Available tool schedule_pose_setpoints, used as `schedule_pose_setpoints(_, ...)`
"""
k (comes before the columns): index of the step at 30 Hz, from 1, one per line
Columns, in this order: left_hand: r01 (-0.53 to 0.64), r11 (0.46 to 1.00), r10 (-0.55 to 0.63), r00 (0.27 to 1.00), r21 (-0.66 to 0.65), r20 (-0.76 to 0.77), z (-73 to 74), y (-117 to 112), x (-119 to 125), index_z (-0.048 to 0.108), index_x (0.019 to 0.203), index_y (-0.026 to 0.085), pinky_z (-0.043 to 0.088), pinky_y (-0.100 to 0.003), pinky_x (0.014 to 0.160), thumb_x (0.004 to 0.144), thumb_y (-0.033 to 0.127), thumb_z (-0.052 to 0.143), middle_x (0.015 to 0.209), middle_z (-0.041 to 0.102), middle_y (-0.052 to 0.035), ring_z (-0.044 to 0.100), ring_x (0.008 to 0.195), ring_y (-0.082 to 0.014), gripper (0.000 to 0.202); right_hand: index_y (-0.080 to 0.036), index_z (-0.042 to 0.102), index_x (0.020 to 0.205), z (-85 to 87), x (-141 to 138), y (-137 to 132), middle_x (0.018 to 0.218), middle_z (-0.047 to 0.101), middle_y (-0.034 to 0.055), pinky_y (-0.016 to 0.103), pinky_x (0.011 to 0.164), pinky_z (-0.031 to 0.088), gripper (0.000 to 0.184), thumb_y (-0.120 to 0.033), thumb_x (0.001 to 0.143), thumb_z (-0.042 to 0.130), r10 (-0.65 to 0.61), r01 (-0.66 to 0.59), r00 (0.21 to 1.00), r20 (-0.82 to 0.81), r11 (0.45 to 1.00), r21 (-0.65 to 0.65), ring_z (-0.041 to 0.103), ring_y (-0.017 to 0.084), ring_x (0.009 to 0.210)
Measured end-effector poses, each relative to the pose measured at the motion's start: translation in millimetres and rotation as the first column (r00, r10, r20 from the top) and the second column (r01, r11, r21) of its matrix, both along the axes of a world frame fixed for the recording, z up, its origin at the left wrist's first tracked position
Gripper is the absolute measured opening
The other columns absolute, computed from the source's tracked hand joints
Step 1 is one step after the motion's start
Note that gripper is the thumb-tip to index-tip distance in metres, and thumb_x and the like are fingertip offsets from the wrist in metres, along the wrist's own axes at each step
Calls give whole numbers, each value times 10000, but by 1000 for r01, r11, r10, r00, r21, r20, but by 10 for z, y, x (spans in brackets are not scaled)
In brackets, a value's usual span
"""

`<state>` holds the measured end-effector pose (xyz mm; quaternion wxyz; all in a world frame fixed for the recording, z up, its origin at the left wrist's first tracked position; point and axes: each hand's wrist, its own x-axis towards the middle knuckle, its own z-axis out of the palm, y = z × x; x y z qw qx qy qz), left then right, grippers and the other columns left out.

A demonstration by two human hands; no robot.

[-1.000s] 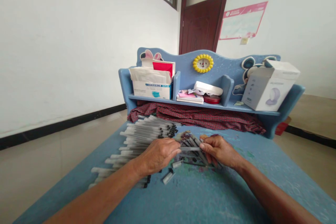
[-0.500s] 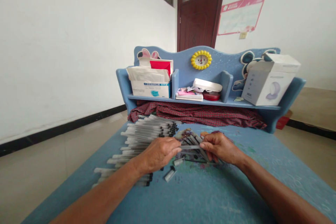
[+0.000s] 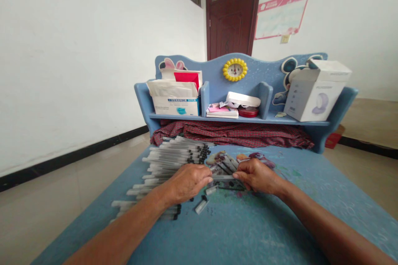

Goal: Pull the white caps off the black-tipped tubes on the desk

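Note:
A translucent pen barrel (image 3: 223, 177) stretches level between my two hands, just above the desk. My left hand (image 3: 192, 182) pinches its left end, and my right hand (image 3: 255, 176) grips its right end between thumb and fingers. Left of them lies a large heap of clear pens (image 3: 168, 157) with black ends, partly covered by my left forearm. Behind the held barrel are loose thin pen parts (image 3: 226, 165), some hidden by my right hand. Two short clear pen caps (image 3: 201, 206) rest on the desk in front of my left hand.
The blue desk (image 3: 248, 232) has a shelf at its back with a mask box (image 3: 177, 105), a white carton (image 3: 315, 95), papers (image 3: 221, 112) and a red round tin (image 3: 248, 112). A yellow flower clock (image 3: 235, 69) hangs above. Checked cloth (image 3: 230, 133) lies beneath the shelf.
My right hand has come slightly left and lower, still gripping the barrel. My left hand has barely moved. The whole view has shifted a little.

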<state>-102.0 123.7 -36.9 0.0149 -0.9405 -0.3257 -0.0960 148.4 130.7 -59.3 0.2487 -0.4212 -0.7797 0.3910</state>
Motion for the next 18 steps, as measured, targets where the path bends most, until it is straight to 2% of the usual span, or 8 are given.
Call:
schedule_pose_setpoints(3,-19,999,19,999,26,-28,7,-3,-11,549,789,178,385,-216,600,928,250,394,732,576,-3,557,660,-130,221,-201,473,531,19,-14,-4,451,472,-31,220,459,330,334,-327,835,532,-7,3,999,42,996,88,440,99,462)
schedule_pose_setpoints(7,-70,994,77,994,86,-80,36,-9,-22,563,777,184,396,-228,606,904,247,446,744,575,-11,558,682,-142,183,-195,453,507,87,-5,10,478,461,-20,227,543,364,374,-351,840,521,-35,29,999,23,977,211,480,122,584)
schedule_pose_setpoints(10,-125,986,141,978,106,-154,77,-33,-5,582,754,182,408,-230,600,870,244,506,757,581,-23,566,711,-156,151,-183,482,539,206,43,0,482,466,-27,219,496,352,373,-407,835,517,-84,86,996,-17,982,167,452,99,515)
schedule_pose_setpoints(13,-167,980,186,959,105,-213,111,-70,26,606,764,178,427,-244,606,846,232,541,783,595,-39,577,747,-178,117,-168,543,599,439,123,-82,470,505,-25,203,401,308,368,-462,820,528,-170,187,977,-126,972,142,397,68,404)
schedule_pose_setpoints(16,-164,979,188,958,125,-216,110,-96,46,620,773,175,447,-259,636,822,213,564,800,597,-51,578,776,-191,84,-165,561,573,763,227,-264,460,529,-11,196,369,322,392,-484,799,567,-204,284,934,-292,922,265,423,67,379)
schedule_pose_setpoints(18,-158,978,185,960,138,-211,86,-98,51,624,765,174,454,-263,663,815,200,565,799,593,-54,575,786,-192,82,-169,609,630,977,324,-424,489,562,-6,194,360,334,317,-431,809,594,-202,357,891,-406,865,353,448,70,382)
